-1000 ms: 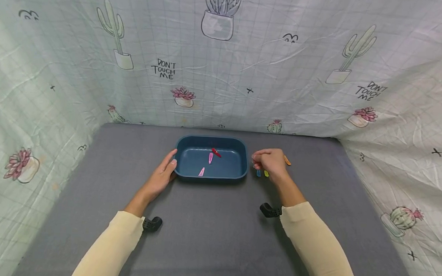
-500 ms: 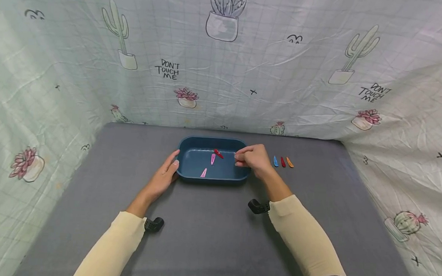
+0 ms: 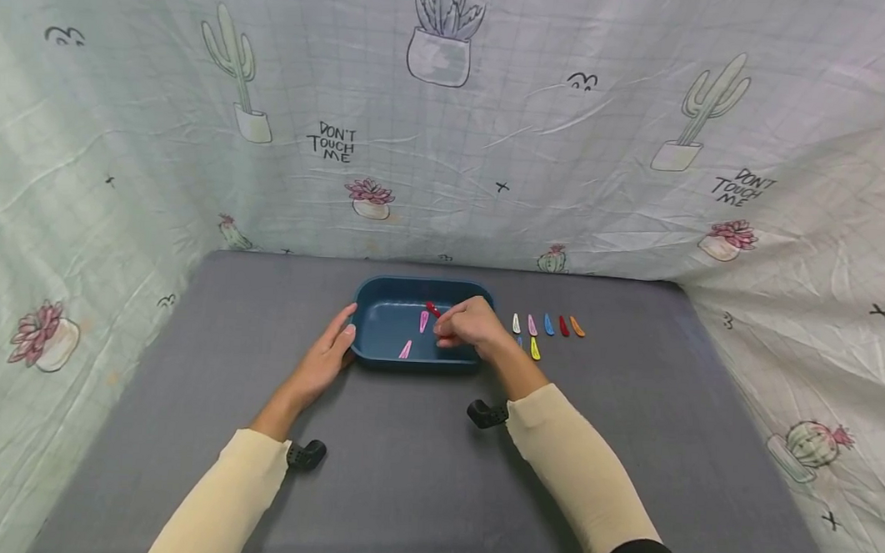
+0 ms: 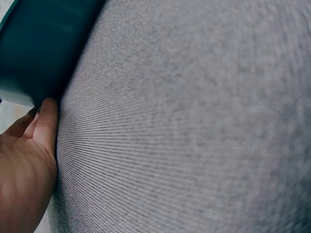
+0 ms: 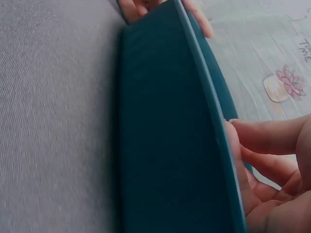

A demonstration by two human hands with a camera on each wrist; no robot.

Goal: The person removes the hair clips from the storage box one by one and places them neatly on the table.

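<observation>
My left hand [image 3: 323, 350] rests against the left end of a dark blue tray [image 3: 415, 365], its fingers along the outside wall. In the left wrist view, that hand [image 4: 29, 160] touches the tray's [image 4: 43, 43] lower corner. My right hand [image 3: 470, 324] is inside the tray with bent fingers, near a red hair clip [image 3: 432, 308] and a pink hair clip [image 3: 423, 321]. Another pink hair clip [image 3: 405, 349] lies toward the front. In the right wrist view, the tray wall partly hides the right hand's [image 5: 277, 170] fingertips; no clip shows between them.
Right of the tray, hair clips lie in rows on the grey table [image 3: 403, 458]: white [image 3: 516, 323], pink [image 3: 532, 325], blue [image 3: 548, 324], red [image 3: 563, 325], orange [image 3: 577, 326], and yellow [image 3: 535, 348]. A blue one is partly hidden. A printed curtain [image 3: 449, 143] stands behind.
My right hand has moved left from the row of hair clips, over the tray's right end and into the tray. The left hand stays at the tray, whose visible clips have not moved.
</observation>
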